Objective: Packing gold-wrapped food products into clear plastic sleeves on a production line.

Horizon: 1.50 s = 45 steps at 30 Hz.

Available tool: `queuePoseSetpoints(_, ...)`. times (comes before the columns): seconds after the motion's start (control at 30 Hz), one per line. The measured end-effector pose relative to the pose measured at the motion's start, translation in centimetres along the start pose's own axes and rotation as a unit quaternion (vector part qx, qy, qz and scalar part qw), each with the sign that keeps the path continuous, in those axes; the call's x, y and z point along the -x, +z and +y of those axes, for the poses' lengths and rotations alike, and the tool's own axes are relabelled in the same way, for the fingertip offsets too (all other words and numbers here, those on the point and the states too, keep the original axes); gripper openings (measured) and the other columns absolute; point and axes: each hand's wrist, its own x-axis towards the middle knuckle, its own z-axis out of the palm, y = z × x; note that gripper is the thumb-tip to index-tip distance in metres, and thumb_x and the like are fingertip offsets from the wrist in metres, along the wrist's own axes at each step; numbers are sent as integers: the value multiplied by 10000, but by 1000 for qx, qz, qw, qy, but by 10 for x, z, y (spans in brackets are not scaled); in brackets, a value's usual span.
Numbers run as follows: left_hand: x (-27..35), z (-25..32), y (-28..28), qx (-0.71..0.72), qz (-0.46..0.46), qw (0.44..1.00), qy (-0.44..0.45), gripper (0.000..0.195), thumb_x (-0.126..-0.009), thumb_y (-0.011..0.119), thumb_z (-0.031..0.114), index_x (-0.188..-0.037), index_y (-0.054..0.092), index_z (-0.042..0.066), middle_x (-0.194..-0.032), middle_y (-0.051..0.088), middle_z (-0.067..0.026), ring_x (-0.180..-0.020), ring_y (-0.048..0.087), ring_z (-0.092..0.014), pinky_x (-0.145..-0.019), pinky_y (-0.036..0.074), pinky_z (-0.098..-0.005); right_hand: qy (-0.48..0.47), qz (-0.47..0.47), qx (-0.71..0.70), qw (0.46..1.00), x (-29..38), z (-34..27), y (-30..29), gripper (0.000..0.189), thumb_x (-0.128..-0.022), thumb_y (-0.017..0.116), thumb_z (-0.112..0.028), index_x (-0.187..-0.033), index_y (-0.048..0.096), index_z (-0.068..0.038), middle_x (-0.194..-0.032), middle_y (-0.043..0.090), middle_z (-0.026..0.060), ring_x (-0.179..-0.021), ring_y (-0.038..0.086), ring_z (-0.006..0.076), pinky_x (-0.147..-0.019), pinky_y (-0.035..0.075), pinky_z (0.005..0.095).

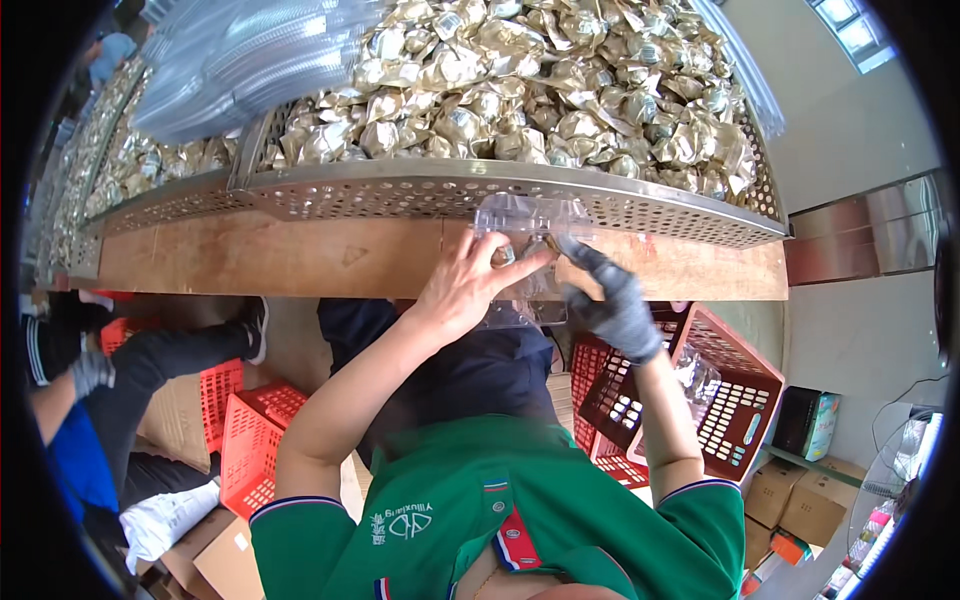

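A clear plastic clamshell tray (pixel 534 214) lies at the wooden table's front edge, against the perforated metal bin, its lower part hanging over the edge. My bare left hand (pixel 472 281) reaches over the tray with thumb and fingers spread around its compartments; a small wrapped item seems to lie under the fingers. My right hand (pixel 615 307), in a grey glove, has its fingertips at the tray's right side, beside a dark bit too blurred to name. Whether either hand grips something is unclear. Beyond them, gold-foil-wrapped pieces (pixel 465 120) fill the metal bin (pixel 450 171).
Stacked clear plastic trays (pixel 247 67) lie over the bins at upper left. Below the wooden table (pixel 337 255) stand a dark red crate (pixel 720 397) at right and a red crate (pixel 247 450) at left. A co-worker's gloved hand (pixel 91 371) is at far left.
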Motion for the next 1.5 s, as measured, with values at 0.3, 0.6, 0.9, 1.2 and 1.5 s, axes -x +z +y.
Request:
queuePoseSetpoints(0.3,-3,5,-2,45,-36,996,-64,809,-807,541,-87,-1419,503,441,-1169,457,-61,-1082,485,-317,-855,566,-409,64,5,344,937,-225,61,-70,464,-884,706,-364,-1259,657,-96,-1174,694,173,-1102,660,335,-988,493,411)
queuePoseSetpoints(0.6,-2,9,-1,23,-39,997,-64,792,-824,526,-50,-1455,461,426,-1188,450,-64,-1125,437,-341,-897,550,-415,210,-68,407,886,-334,154,-43,453,-854,637,-424,-1117,728,-66,-1195,679,192,-1113,659,360,-957,518,441)
queuePoseSetpoints(0.9,-3,9,0,27,-62,995,-80,802,-833,529,-45,-1455,445,454,-1212,455,-65,-1139,449,-334,-878,560,-435,6,-180,309,934,-314,150,-43,667,-613,927,-304,-1163,648,-51,-1069,715,151,-987,665,320,-908,519,392)
queuePoseSetpoints(1.2,-7,0,-1,137,-29,987,-83,701,-801,602,-57,-1334,610,399,-1149,498,-52,-1099,493,-320,-909,550,-421,35,81,-168,982,-93,-16,-110,361,-930,649,-210,-1236,613,-21,-1061,698,104,-959,681,208,-886,557,353)
queuePoseSetpoints(1.5,-11,-14,1,136,-33,990,-35,642,-765,731,54,-1304,632,388,-1121,563,-29,-1082,544,-288,-961,498,-431,18,54,120,991,26,-25,65,515,-652,886,-144,-1081,606,-94,-1065,614,144,-935,637,323,-752,562,391)
